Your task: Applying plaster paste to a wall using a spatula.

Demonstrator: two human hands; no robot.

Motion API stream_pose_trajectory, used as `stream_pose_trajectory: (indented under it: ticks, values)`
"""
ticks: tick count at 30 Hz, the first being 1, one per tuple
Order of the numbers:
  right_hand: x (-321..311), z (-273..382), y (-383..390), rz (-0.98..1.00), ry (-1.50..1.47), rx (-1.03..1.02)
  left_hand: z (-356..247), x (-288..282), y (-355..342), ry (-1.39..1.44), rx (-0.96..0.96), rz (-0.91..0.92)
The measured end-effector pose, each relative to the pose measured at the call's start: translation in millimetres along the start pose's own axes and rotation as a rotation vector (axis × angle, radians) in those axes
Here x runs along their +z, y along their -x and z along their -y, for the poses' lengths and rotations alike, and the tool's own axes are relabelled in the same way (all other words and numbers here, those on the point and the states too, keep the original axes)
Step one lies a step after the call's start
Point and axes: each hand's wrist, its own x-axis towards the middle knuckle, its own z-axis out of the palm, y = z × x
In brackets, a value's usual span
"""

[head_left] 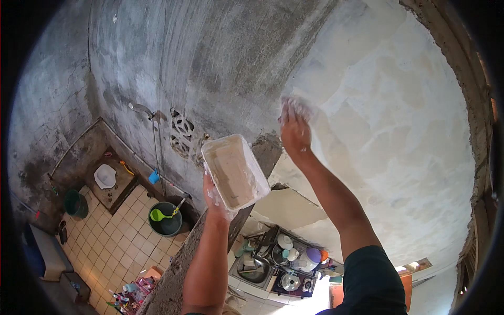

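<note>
My left hand (212, 195) grips a white rectangular plastic tub (237, 170) from below and its near side, tilted so its inside shows. Pale paste coats the tub's bottom and walls, and white smears mark my fingers. Up and to the right, my right hand (295, 128) is against the wall, where bare grey cement (231, 68) meets a cream-white plastered surface (383, 115). Its fingers are drawn together and thick with whitish paste. Motion blur and paste hide what, if anything, they hold.
Below to the left lie a tiled floor (123, 247), a squat toilet (105, 177) and a dark bucket (166, 223) with a green dipper (159, 214). A rough wall top (184, 257) runs beneath my left arm. Low in the middle are a sink (253, 271) and a stove (307, 285) with pots.
</note>
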Motion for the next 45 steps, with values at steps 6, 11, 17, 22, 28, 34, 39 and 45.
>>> stream_pose_trajectory:
  ticks: [6,11,17,22,28,34,39,45]
  values:
    - [65.6,0.0,28.8,0.031,0.120,0.019,3.1,7.1,-0.2,-0.088,0.044,-0.009]
    - [69.7,41.1,79.8,0.216,0.086,0.002,-1.6,12.1,6.5,-0.028,-0.009,0.009]
    - [6.6,8.0,19.0,-0.032,-0.045,0.104,0.2,4.4,1.3,-0.062,-0.006,-0.059]
    - [22.5,-12.3,-13.2,-0.042,0.033,0.191,6.3,14.9,2.1,-0.080,0.018,-0.041]
    - [68.2,58.6,49.4,0.304,0.082,0.023,5.8,6.6,-2.6,-0.069,-0.010,-0.087]
    - [-2.7,26.8,0.6,-0.074,-0.143,0.092,1.6,1.3,0.8,-0.102,0.030,-0.046]
    - [21.1,-4.0,-11.1,-0.133,-0.109,0.182,1.9,16.7,5.3,-0.076,0.038,0.008]
    - [79.6,53.5,57.3,0.279,-0.029,0.033,2.9,6.1,-1.0,-0.040,0.001,-0.060]
